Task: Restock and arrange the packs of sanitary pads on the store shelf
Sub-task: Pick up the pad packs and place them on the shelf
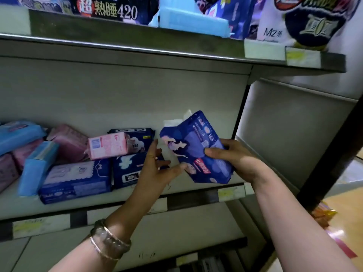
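My right hand (233, 160) grips a dark blue pack of sanitary pads (194, 148), tilted, above the right end of the middle shelf (196, 190). My left hand (157, 167) has its fingers spread, and its thumb touches the pack's lower left edge. To the left on the shelf lie a pink pack (107, 145), two dark blue packs (76, 179) (125, 170) in front, another dark blue pack (137, 134) behind, and light blue (37, 165) and dull pink packs (68, 142).
The upper shelf (137, 44) holds dark packs with printed text (106, 8), a light blue pack (194, 20) and a white pack (306, 20). A lower shelf (176, 228) lies below. Orange packets (322, 214) sit on the wooden floor at right.
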The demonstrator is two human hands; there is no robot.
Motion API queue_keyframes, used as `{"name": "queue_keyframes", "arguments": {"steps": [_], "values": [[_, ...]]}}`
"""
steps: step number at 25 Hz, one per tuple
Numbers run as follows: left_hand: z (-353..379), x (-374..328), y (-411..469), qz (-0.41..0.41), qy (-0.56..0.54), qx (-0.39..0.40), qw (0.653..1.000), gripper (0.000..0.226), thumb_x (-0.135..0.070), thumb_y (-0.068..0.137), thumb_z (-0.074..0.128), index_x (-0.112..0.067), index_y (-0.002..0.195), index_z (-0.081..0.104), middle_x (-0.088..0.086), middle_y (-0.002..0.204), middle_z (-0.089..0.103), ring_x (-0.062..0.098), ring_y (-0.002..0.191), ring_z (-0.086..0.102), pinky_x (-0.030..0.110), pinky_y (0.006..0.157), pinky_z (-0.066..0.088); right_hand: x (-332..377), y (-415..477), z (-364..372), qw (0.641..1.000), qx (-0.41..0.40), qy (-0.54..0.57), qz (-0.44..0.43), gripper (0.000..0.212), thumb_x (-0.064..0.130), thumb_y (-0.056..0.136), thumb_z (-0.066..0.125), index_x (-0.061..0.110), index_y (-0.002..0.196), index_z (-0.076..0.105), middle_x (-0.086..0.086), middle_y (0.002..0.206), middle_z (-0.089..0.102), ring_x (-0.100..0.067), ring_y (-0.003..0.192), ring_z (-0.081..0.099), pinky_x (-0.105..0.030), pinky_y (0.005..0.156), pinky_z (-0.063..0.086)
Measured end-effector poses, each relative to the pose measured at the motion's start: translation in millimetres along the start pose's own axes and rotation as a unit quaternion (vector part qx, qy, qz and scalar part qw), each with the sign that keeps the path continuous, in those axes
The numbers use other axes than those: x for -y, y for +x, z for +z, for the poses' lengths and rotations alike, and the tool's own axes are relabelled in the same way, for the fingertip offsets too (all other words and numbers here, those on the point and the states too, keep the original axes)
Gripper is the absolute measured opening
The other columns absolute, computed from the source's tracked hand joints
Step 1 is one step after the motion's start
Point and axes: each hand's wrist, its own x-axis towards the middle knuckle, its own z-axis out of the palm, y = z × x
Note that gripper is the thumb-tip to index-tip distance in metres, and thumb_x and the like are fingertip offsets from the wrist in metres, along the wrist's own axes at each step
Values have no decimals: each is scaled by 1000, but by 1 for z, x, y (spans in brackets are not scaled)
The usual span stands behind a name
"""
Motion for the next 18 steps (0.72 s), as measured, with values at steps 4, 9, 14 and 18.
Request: {"name": "queue_keyframes", "arguments": {"steps": [4, 9, 14, 18], "values": [[11, -26, -29, 36, -113, 51, 992, 82, -16, 64, 81, -28, 133, 38, -8, 114, 65, 6, 98, 65, 21, 70, 55, 5, -36, -2, 988, 62, 130, 49, 38, 36, 70, 77, 7, 95, 69, -14, 95, 72, -21, 76, 70, -30, 71, 58], [38, -35, -77, -1, -185, 20, 983, 52, -17, 62, 72, -21, 110, 54, 2, 99, 72, 16, 84, 70, 26, 58, 55, 0, -87, -7, 994, 34, 93, 43, 62, 64, 67, 64, 9, 95, 69, -19, 96, 70, -27, 78, 65, -35, 66, 53], [59, -26, -132, -9, -207, -110, 972, 74, -11, 60, 78, -23, 124, 41, 2, 110, 67, 18, 90, 68, 38, 68, 58, -19, -133, -8, 982, -12, 177, -59, 45, 19, 72, 76, 10, 110, 55, -5, 90, 70, -10, 75, 66, -22, 56, 54], [70, -28, -170, -31, -183, -129, 974, 43, -26, 79, 64, -23, 117, 43, -2, 96, 69, 15, 79, 69, 36, 70, 57, -37, -157, 4, 979, -42, 190, -57, 34, 16, 68, 69, 8, 99, 59, -8, 88, 69, -14, 72, 65, -19, 54, 49]]}}
